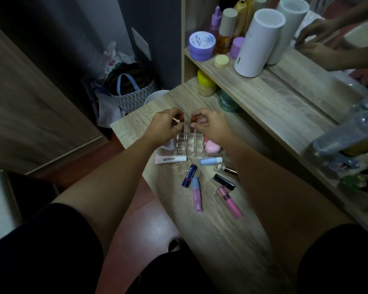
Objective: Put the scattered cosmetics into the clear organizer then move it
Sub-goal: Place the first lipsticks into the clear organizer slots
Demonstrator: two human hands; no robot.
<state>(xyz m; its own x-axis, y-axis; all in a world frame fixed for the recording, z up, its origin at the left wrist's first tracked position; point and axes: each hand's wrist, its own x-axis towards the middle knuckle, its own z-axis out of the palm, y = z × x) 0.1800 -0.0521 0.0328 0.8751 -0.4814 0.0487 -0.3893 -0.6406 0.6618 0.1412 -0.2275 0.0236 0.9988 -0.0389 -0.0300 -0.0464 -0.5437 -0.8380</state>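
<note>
The clear organizer stands on the wooden table, with a pink sponge in its right side. My left hand and my right hand both pinch its far top edge. In front of it lie scattered cosmetics: a white lip tube, a light blue tube, a dark blue Nivea stick, a pink and blue tube, a black lipstick, a pink gloss and a small vial.
A shelf to the right holds jars, bottles and a white cylinder. A mirror reflects hands. A clear bottle lies at right. Bags and a white bin sit on the floor beyond the table's left edge.
</note>
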